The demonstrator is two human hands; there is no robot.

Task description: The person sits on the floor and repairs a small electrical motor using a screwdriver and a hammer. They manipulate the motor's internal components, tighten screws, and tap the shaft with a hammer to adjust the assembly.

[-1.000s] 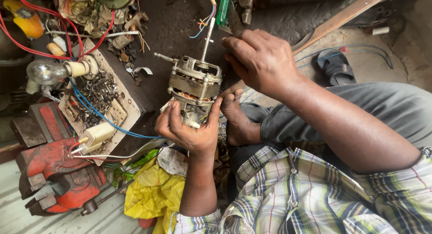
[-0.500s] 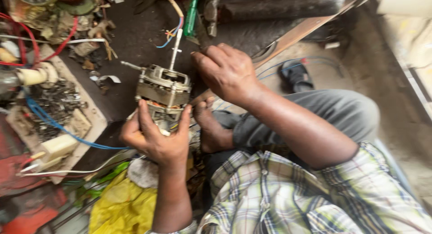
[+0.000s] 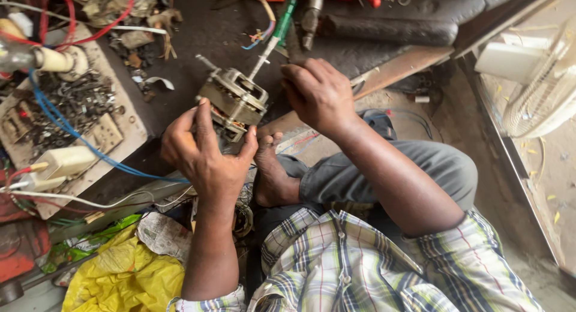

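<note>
A small electric motor [image 3: 235, 101] with a metal frame and a shaft sticking out at its upper left rests on the dark work surface. My left hand [image 3: 204, 150] grips the motor's near side, fingers wrapped around its lower edge. My right hand [image 3: 318, 93] hovers just right of the motor, fingers curled, next to a green-handled screwdriver [image 3: 273, 36] whose shaft reaches the motor's top. Whether that hand holds the screwdriver I cannot tell. My bare foot [image 3: 273, 174] sits just below the motor.
A tray of small metal parts [image 3: 78, 102] with a blue wire [image 3: 72, 132] lies at left. A yellow bag [image 3: 123, 279] is at the lower left, a white fan [image 3: 540, 84] at right, and a hammer [image 3: 360, 27] at the top.
The view has shifted, so the motor and hands now sit further right and lower. My left hand stays on the motor; my right hand stays beside it.
</note>
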